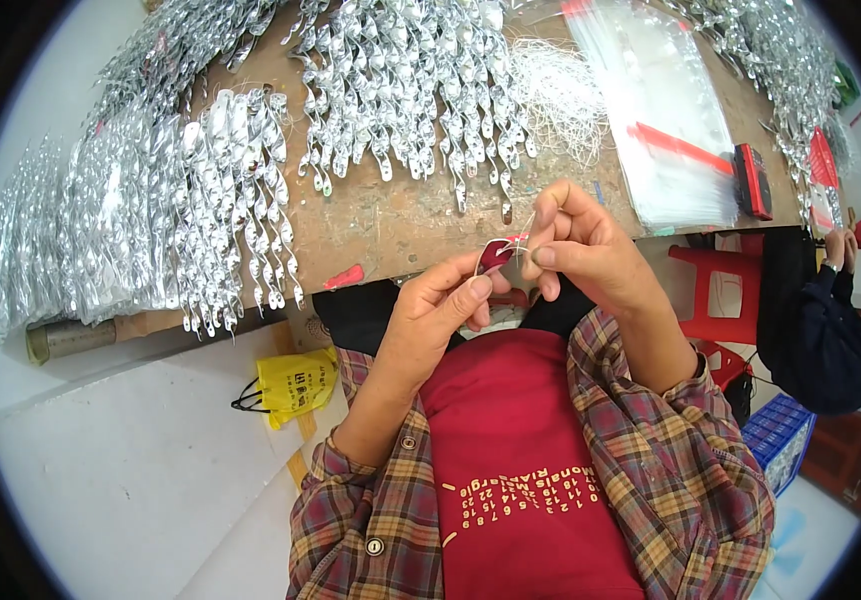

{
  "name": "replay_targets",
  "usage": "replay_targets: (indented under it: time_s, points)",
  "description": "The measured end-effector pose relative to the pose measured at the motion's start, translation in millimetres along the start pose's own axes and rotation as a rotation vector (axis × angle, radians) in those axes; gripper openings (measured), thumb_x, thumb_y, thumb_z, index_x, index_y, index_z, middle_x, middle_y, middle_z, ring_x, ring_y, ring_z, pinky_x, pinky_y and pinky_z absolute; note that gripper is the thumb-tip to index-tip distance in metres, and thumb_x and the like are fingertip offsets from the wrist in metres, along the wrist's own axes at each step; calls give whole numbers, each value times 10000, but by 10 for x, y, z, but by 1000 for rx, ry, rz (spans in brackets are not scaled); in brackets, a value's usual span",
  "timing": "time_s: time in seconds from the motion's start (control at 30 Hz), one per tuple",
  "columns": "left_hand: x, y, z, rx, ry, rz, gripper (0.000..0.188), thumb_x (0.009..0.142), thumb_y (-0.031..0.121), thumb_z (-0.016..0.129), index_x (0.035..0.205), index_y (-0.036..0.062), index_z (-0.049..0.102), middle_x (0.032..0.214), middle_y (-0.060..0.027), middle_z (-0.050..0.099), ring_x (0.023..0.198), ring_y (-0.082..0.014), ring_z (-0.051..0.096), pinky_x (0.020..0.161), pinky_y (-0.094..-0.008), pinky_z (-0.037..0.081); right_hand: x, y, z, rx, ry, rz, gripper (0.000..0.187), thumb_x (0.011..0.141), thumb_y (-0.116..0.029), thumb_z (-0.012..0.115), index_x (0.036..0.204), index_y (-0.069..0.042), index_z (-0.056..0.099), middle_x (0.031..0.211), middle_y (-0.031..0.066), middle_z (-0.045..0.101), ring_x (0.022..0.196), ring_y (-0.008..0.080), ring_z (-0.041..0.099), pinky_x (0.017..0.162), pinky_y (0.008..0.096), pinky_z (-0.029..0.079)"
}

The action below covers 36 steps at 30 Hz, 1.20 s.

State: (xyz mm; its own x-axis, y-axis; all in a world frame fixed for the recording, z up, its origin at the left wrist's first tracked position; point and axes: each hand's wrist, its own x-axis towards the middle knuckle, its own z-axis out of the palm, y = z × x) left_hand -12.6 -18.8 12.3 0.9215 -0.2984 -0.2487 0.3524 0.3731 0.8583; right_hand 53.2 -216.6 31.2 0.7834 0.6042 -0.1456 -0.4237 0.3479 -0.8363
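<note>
Over the near edge of the table, my left hand and my right hand are close together, fingers pinched. A thin white string loops between them. My right thumb and index finger grip the string, its end rising past the fingertips. A small dark red piece shows at my left fingertips, partly ringed by the string; its kind is unclear. Just beyond the hands hang rows of twisted silver strips laid on the table. A tangled heap of white strings lies to their right.
More silver strips cover the left of the wooden table. Clear plastic bags and a red-and-black device lie right. A yellow bag is below left. Red stool, blue crate and another person are right.
</note>
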Motion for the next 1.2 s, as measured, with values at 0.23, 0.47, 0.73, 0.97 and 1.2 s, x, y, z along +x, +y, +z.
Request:
replay_targets:
  time_s: [0.23, 0.47, 0.73, 0.97, 1.2]
  points:
    - [11, -14, -13, -2, -4, -8, 347, 913, 193, 532, 1180, -28, 524, 943, -55, 602, 693, -64, 495, 641, -195, 414, 8, 12, -6, 1, 0, -12, 246, 814, -22, 609, 989, -73, 443, 777, 77, 637, 576, 103, 582, 521, 206, 476]
    - [17, -30, -33, 0, 9, -20, 344, 911, 190, 537, 1178, -26, 529, 942, -55, 604, 688, -65, 498, 634, -195, 417, 4, -4, 9, 4, 4, -20, 240, 815, -18, 603, 985, -73, 443, 781, 78, 638, 583, 102, 585, 522, 204, 478]
    - [18, -38, -30, 0, 23, -19, 359, 909, 195, 543, 1195, -21, 524, 949, -44, 605, 697, -60, 504, 634, -192, 421, -26, 17, 31, -100, -13, -1, 249, 810, 13, 581, 990, -53, 423, 753, 103, 630, 545, 120, 577, 488, 205, 461]
    - [6, -23, 1, 44, 8, 43, 355, 894, 152, 574, 1214, 8, 520, 976, -24, 599, 772, -56, 524, 687, -194, 445, -22, 35, 91, -109, 4, 15, 268, 816, 0, 583, 1031, -40, 429, 759, 103, 634, 554, 118, 580, 521, 213, 470]
    - [-3, -27, 44, 55, -20, 153, 338, 900, 100, 553, 1219, -3, 510, 1028, -54, 600, 889, -92, 563, 772, -231, 470, -7, 50, 91, -130, -38, 37, 201, 831, -16, 588, 994, -31, 470, 791, 79, 627, 620, 107, 603, 568, 218, 499]
